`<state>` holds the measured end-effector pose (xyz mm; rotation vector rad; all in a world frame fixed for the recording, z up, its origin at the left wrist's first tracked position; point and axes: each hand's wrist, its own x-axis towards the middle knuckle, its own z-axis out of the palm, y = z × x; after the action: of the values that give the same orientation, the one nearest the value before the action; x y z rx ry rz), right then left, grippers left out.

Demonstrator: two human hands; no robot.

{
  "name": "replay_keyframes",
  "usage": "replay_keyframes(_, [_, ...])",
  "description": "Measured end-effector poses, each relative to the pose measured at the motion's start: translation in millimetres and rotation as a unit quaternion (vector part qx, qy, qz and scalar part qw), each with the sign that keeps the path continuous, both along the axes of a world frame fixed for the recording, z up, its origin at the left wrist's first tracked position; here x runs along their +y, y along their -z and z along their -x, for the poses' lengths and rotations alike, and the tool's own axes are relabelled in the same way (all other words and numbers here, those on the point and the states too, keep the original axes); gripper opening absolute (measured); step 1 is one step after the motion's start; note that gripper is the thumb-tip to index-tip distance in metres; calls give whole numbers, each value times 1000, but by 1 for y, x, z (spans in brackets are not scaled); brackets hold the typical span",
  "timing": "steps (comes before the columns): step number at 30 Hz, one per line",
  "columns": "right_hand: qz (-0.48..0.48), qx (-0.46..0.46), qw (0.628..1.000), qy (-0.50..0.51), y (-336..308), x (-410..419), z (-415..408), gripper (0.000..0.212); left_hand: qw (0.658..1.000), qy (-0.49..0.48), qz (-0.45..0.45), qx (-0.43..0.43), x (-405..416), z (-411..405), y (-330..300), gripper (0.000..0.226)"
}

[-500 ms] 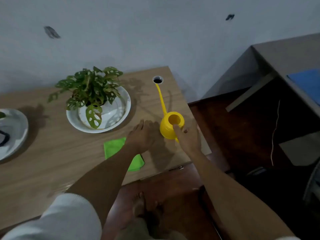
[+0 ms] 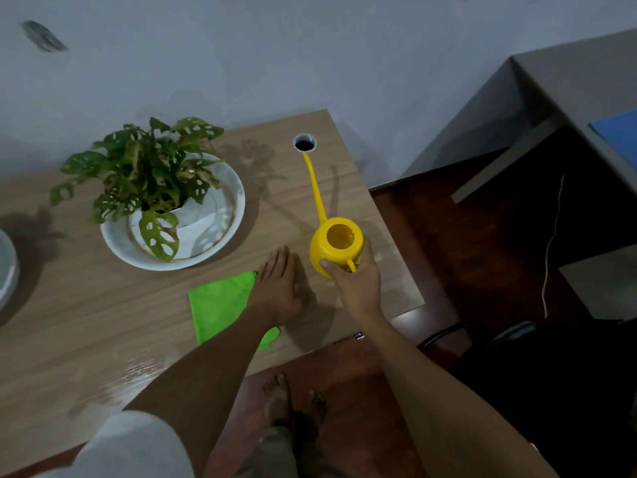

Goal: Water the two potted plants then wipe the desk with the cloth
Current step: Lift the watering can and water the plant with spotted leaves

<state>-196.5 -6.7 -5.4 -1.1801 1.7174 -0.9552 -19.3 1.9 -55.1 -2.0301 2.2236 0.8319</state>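
Pale grey-blue wall (image 2: pixel 310 56) fills upper frame, dark smudge (image 2: pixel 43 36) on it at far left. Light wood-grain counter (image 2: pixel 86 322) runs against wall, round cable hole (image 2: pixel 304 143) near its back right corner. Glossy sheen on counter's near edge. Reddish-brown floor (image 2: pixel 413 236) to right and below. Second grey desk (image 2: pixel 568 81) at right, blue sheet (image 2: pixel 617 132) on top, thin pale cable (image 2: pixel 551 243) hanging in shadow beneath. Light dim, soft shadows across wood.
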Motion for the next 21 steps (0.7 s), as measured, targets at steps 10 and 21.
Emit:
replay_keyframes(10, [49, 3, 998, -38, -34, 4, -3, 74, 1000, -6, 15, 0, -2, -22, -24, 95])
replay_keyframes(21, [102, -12, 991, -85, -100, 26, -64, 71, 996, -69, 49, -25, 52, -98, -50, 94])
